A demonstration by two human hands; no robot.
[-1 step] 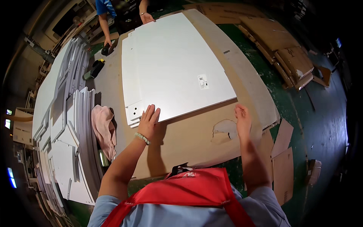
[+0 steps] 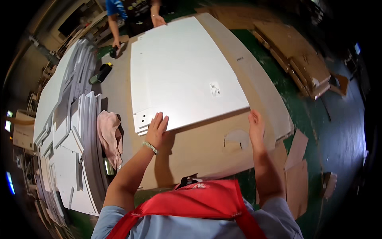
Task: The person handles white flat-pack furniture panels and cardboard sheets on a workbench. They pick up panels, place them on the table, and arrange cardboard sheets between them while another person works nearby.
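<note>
Resting flat with fingers spread, the left hand point(image 2: 156, 130) and right hand point(image 2: 256, 128) press the white panel's point(image 2: 187, 71) near edge.

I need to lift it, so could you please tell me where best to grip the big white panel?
Grip the white panel along its near long edge, coming from the person's side: it lies flat on cardboard, and that edge is exposed between the left hand and right hand.

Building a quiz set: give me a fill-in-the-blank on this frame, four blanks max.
1. The left hand rests on the near edge of the white ____.
2. The panel lies on brown ____.
3. The cloth left of the left hand is ____ in colour.
4. The right hand lies flat on the cardboard, holding ____.

Missing words: panel; cardboard; pink; nothing
</note>
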